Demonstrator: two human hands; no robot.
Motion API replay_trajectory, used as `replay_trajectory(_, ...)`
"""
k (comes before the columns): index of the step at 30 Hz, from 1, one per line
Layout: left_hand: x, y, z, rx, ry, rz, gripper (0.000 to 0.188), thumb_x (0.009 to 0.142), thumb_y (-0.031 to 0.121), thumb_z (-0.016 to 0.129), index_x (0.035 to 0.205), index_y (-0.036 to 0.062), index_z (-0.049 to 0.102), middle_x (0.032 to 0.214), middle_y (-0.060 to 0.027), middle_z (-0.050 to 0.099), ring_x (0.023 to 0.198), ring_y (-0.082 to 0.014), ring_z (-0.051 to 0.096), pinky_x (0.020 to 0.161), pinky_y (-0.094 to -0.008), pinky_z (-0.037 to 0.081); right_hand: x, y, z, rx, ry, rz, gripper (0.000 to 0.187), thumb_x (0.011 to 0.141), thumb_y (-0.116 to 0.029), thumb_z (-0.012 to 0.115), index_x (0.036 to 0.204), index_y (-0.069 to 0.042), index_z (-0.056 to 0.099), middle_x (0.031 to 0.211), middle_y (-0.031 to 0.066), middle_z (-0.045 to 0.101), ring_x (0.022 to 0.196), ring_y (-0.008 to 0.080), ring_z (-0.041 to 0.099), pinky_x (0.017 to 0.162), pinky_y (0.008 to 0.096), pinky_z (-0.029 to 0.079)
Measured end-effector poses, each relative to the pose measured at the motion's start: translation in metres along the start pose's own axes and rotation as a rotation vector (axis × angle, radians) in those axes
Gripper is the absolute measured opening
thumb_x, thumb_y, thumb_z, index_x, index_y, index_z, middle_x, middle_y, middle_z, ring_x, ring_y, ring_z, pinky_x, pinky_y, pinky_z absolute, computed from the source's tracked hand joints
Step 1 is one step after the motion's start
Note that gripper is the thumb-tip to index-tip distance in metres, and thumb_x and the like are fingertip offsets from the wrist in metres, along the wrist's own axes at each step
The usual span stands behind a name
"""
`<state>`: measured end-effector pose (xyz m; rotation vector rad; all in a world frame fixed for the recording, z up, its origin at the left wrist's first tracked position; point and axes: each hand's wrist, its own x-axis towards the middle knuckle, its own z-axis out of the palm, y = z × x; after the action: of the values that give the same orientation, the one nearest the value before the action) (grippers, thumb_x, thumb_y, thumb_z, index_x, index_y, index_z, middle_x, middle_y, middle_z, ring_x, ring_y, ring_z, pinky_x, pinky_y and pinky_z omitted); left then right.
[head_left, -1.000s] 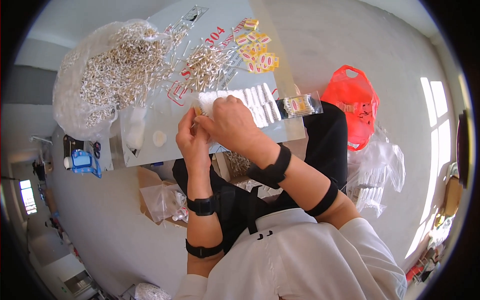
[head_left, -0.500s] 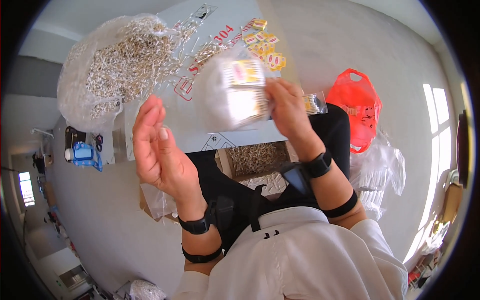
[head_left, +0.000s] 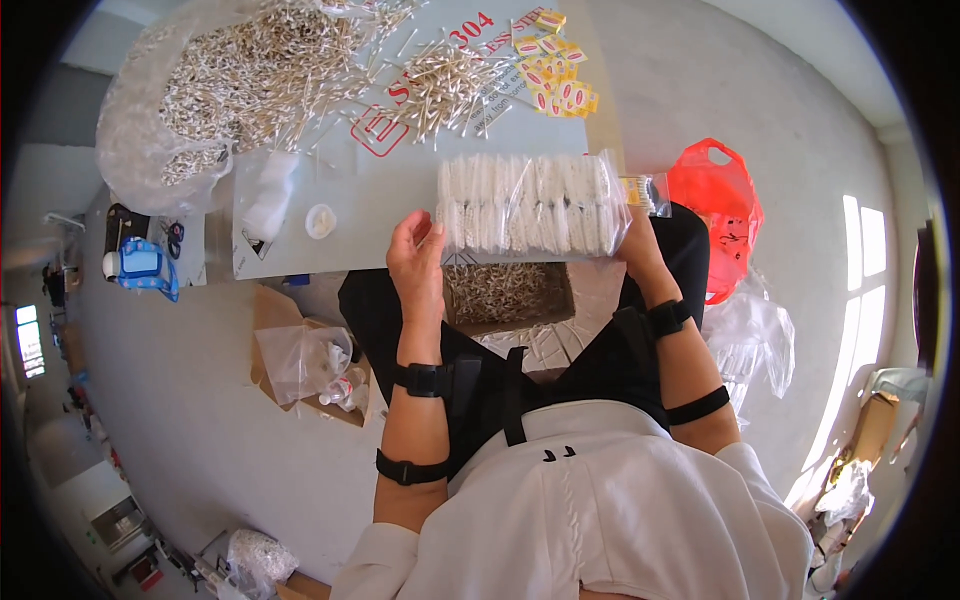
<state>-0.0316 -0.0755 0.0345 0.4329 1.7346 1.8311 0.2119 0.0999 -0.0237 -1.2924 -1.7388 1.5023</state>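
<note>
A clear plastic bag of cotton swab packs point(head_left: 530, 205), its white tips in two rows, lies sideways over the near edge of the table. My left hand point(head_left: 417, 262) grips its left end, thumb against the plastic and fingertips partly behind it. At the other end my right hand point(head_left: 640, 245) holds the bag, its fingers mostly hidden by the plastic. Just beyond my right hand is a small clear pack with yellow labels point(head_left: 646, 193). Behind the bag a loose heap of cotton swabs point(head_left: 440, 85) lies on the grey table point(head_left: 370, 200).
A large clear sack of cotton swabs point(head_left: 250, 80) fills the far left. Yellow-and-white labels point(head_left: 560, 80) lie at the back right. A small round white dish point(head_left: 320, 221) sits left of my hands. Below are a box of swabs point(head_left: 510, 295) and a red bag point(head_left: 715, 215).
The bag, earlier blurred and tilted in my right hand, now lies lengthwise between both hands. My left hand, earlier raised and apart from it, has come to its left end.
</note>
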Motion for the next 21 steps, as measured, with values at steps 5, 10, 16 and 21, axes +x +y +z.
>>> replay_trajectory(5,0.002,-0.008,0.000,0.066,-0.035,0.046,0.051,0.083,0.016,0.068,0.123,-0.0072,0.046,0.114,-0.0142,0.055,0.103,-0.0186,0.054,0.091,-0.0309,0.044,-0.019,-0.043,0.014,-0.105,0.029,-0.041,0.023,0.080,-0.015,0.059,0.093,0.004,0.060,0.065,0.0116,0.061,0.059,0.0210,0.063,0.046,0.0329,0.047)
replay_trajectory(10,0.005,-0.008,0.003,0.122,-0.131,0.036,0.054,0.084,0.017,0.067,0.127,-0.0060,0.044,0.117,-0.0128,0.054,0.104,-0.0177,0.053,0.090,-0.0290,0.044,-0.004,-0.013,0.019,-0.337,-0.018,-0.512,0.020,0.072,-0.012,0.066,0.086,0.000,0.061,0.072,0.0195,0.061,0.071,0.0382,0.060,0.066,0.0405,0.049)
replay_trajectory(16,0.009,0.002,-0.009,0.732,0.012,0.464,0.061,0.079,0.018,0.069,0.129,-0.0013,0.042,0.128,-0.0192,0.046,0.116,-0.0319,0.046,0.098,-0.0411,0.036,-0.004,-0.027,0.034,-0.337,0.016,-0.399,0.018,0.069,-0.010,0.068,0.083,-0.001,0.060,0.076,0.0184,0.062,0.071,0.0324,0.062,0.065,0.0385,0.048)
replay_trajectory(21,-0.019,0.032,0.028,1.187,-0.261,0.770,0.073,0.076,0.026,0.069,0.137,0.0078,0.035,0.142,-0.0156,0.034,0.130,-0.0329,0.033,0.106,-0.0515,0.025,-0.006,-0.034,0.016,-0.222,0.031,-0.033,0.014,0.070,-0.008,0.065,0.079,0.001,0.058,0.069,0.0178,0.062,0.063,0.0247,0.063,0.060,0.0363,0.048)
